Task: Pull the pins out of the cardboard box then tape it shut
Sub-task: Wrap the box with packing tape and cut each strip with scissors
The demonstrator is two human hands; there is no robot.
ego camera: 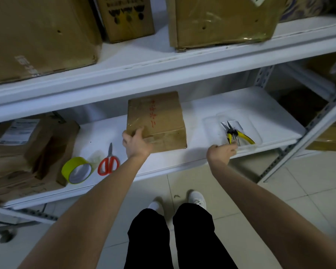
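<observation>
A small brown cardboard box (159, 117) with red writing lies flat on the white lower shelf (192, 158). My left hand (136, 143) grips its near left corner. My right hand (221, 152) reaches to the front edge of a clear plastic tray (246, 119), fingers at the handles of yellow-and-black pliers (236, 134) lying in it; whether it grips them is unclear. A yellow-green tape roll (77, 169) and red-handled scissors (108, 162) lie left of the box.
Stacked brown boxes (27, 148) fill the shelf's left end. Large cartons (221, 20) stand on the upper shelf, whose front beam (163, 78) overhangs the work area. A slotted metal post (306, 136) stands at the right. Tiled floor and my legs are below.
</observation>
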